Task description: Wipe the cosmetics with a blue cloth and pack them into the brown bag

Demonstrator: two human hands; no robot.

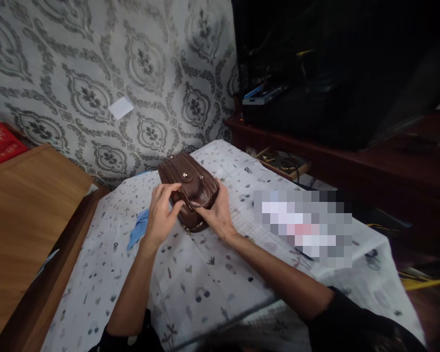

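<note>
A brown leather bag [194,188] with gold-coloured metal fittings lies on a white patterned cloth. My right hand [220,212] grips its near right side, the thumb across the front and the other fingers partly hidden behind the edge. On the opposite side, my left hand [162,210] has thumb and index finger curved around the bag's front edge by the metal fittings. The small part between those fingertips is hard to make out. Beside my left wrist, a blue cloth [138,227] lies partly hidden by the bag and hand.
The cloth-covered surface [212,283] borders a wooden panel [29,220] on the left. To the right are a blurred-out item [302,227], a small open tray [284,164] and a dark red cabinet [337,181]. Patterned wallpaper [95,73] rises behind.
</note>
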